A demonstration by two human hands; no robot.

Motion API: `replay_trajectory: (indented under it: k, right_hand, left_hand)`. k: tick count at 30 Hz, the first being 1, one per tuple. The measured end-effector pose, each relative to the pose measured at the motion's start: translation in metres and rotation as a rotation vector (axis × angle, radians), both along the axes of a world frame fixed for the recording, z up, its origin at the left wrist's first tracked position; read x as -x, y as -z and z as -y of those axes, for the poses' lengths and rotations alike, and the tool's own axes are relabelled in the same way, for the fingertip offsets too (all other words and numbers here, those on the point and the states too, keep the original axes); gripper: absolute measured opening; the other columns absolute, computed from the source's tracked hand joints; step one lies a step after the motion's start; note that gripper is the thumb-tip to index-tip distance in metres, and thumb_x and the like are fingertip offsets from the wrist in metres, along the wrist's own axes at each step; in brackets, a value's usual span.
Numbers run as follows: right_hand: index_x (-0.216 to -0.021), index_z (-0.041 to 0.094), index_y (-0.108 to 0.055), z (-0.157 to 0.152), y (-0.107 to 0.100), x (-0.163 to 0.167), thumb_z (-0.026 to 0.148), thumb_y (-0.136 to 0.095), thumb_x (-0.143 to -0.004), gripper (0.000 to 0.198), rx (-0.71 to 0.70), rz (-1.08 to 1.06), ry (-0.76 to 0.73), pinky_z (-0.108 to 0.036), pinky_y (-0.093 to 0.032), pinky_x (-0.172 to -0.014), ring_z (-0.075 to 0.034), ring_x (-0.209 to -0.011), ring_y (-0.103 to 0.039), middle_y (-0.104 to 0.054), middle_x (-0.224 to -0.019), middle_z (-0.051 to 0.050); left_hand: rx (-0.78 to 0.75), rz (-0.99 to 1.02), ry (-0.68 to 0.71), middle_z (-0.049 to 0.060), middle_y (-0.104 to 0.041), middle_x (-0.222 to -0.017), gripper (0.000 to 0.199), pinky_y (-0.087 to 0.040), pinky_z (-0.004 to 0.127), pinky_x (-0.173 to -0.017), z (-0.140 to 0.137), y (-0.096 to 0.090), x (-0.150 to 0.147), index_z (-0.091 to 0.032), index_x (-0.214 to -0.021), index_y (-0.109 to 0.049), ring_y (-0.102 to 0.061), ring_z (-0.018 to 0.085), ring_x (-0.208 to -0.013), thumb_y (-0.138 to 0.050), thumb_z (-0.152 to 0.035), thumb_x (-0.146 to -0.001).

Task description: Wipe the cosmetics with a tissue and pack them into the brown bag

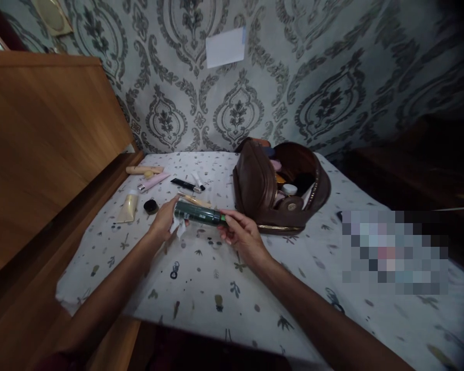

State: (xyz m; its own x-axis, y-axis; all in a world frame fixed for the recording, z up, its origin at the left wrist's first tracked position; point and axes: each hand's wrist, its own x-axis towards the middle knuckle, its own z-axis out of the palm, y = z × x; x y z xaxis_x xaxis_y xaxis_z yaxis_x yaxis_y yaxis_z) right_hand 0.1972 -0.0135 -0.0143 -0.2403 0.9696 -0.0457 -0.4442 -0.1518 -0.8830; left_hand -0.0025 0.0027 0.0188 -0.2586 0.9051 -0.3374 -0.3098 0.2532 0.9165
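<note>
A dark green bottle [197,213] lies sideways between my two hands, above the patterned cloth. My left hand [164,221] is closed around its left end, with a crumpled white tissue [180,226] tucked under that hand. At the other end, the fingers of my right hand [242,234] pinch the bright green tip. Just behind the bottle lies a thin beige tube [195,200]. A small black jar [150,207] sits left of my left hand. The open brown cosmetic bag [255,185] stands beyond my right hand, holding several items, among them a white-capped jar [289,189].
Several cosmetics lie at the back left: a cream tube [129,207], a pink tube [153,181], a peach tube [139,169] and a black tube [184,185]. A wooden panel [54,154] borders the left side. A blurred-out patch [394,252] covers something at right.
</note>
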Motion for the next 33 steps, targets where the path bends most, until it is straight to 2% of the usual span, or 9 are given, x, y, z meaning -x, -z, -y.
replay_trajectory:
  k: [4,11,17,19,22,25,28,31,33]
  right_hand:
    - [-0.105,0.02,-0.068,0.0,-0.002,0.0,0.045,-0.078,-0.072,0.043,-0.132,0.05,0.081,-0.021,-0.041,-0.046,-0.011,-0.053,-0.056,-0.062,-0.064,0.003]
    - [-0.085,0.019,-0.072,0.0,0.001,0.006,0.04,-0.089,-0.055,0.04,-0.039,-0.002,0.083,-0.02,-0.042,-0.049,-0.008,-0.056,-0.05,-0.065,-0.077,0.001]
    - [-0.097,0.02,-0.073,0.005,-0.011,-0.001,0.046,-0.08,-0.068,0.039,-0.264,0.098,-0.01,-0.022,-0.045,-0.053,-0.01,-0.061,-0.049,-0.067,-0.092,-0.003]
    - [-0.102,0.021,-0.071,0.009,-0.017,-0.004,0.047,-0.076,-0.074,0.039,-0.339,0.131,-0.061,-0.022,-0.046,-0.056,-0.011,-0.065,-0.052,-0.065,-0.09,-0.002]
    - [-0.095,0.018,-0.069,0.015,-0.024,-0.006,0.046,-0.071,-0.079,0.032,-0.415,0.208,-0.064,-0.024,-0.046,-0.064,-0.013,-0.073,-0.055,-0.062,-0.084,-0.001]
    - [-0.079,0.018,-0.063,0.019,-0.028,-0.005,0.044,-0.069,-0.08,0.027,-0.511,0.331,-0.018,-0.025,-0.042,-0.065,-0.014,-0.071,-0.051,-0.055,-0.074,0.001]
    - [-0.074,0.019,-0.058,0.02,-0.032,-0.006,0.042,-0.068,-0.08,0.026,-0.645,0.393,0.019,-0.026,-0.039,-0.064,-0.014,-0.069,-0.048,-0.052,-0.072,0.002]
    - [-0.069,0.018,-0.054,0.02,-0.04,-0.021,0.043,-0.069,-0.079,0.031,-0.637,0.371,-0.008,-0.024,-0.035,-0.058,-0.011,-0.063,-0.043,-0.046,-0.066,0.004]
    - [-0.067,0.018,-0.054,0.024,-0.049,-0.04,0.043,-0.071,-0.078,0.032,-0.592,0.356,-0.044,-0.023,-0.033,-0.054,-0.01,-0.06,-0.042,-0.044,-0.064,0.005]
  left_hand:
    - [0.056,-0.059,0.085,-0.002,-0.055,-0.045,0.041,-0.038,0.022,-0.032,0.013,0.0,0.004,-0.016,-0.074,-0.059,-0.051,0.014,-0.032,-0.052,-0.053,-0.09]
    - [0.048,-0.056,0.058,-0.003,-0.054,-0.043,0.034,-0.038,0.022,-0.031,0.028,0.004,-0.009,-0.019,-0.077,-0.055,-0.048,0.014,-0.031,-0.054,-0.052,-0.085]
    - [-0.034,-0.265,0.085,-0.004,-0.054,-0.052,0.038,-0.038,0.023,-0.039,0.032,0.02,-0.017,-0.018,-0.072,-0.056,-0.049,0.012,-0.041,-0.061,-0.056,-0.074]
    - [-0.156,-0.509,0.159,-0.003,-0.055,-0.057,0.037,-0.041,0.024,-0.047,0.033,0.016,-0.017,-0.019,-0.07,-0.056,-0.052,0.014,-0.05,-0.058,-0.055,-0.077]
    - [-0.463,-0.941,0.219,-0.001,-0.057,-0.063,0.03,-0.043,0.025,-0.059,0.04,-0.005,-0.023,-0.02,-0.072,-0.057,-0.054,0.015,-0.062,-0.05,-0.043,-0.089]
    - [-0.786,-1.176,0.216,0.002,-0.064,-0.081,0.022,-0.048,0.027,-0.071,0.052,-0.032,-0.037,-0.02,-0.09,-0.062,-0.061,0.017,-0.077,-0.043,-0.03,-0.096]
    - [-1.099,-1.371,0.352,0.006,-0.065,-0.095,0.016,-0.049,0.027,-0.076,0.055,-0.049,-0.051,-0.021,-0.098,-0.064,-0.063,0.018,-0.088,-0.048,-0.023,-0.095]
    - [-1.155,-1.428,0.438,0.005,-0.064,-0.089,0.017,-0.05,0.026,-0.074,0.041,-0.058,-0.062,-0.02,-0.092,-0.062,-0.064,0.017,-0.084,-0.046,-0.02,-0.097]
    - [-1.134,-1.423,0.445,0.005,-0.065,-0.088,0.019,-0.051,0.026,-0.074,0.025,-0.065,-0.07,-0.019,-0.1,-0.061,-0.065,0.017,-0.083,-0.043,-0.02,-0.098]
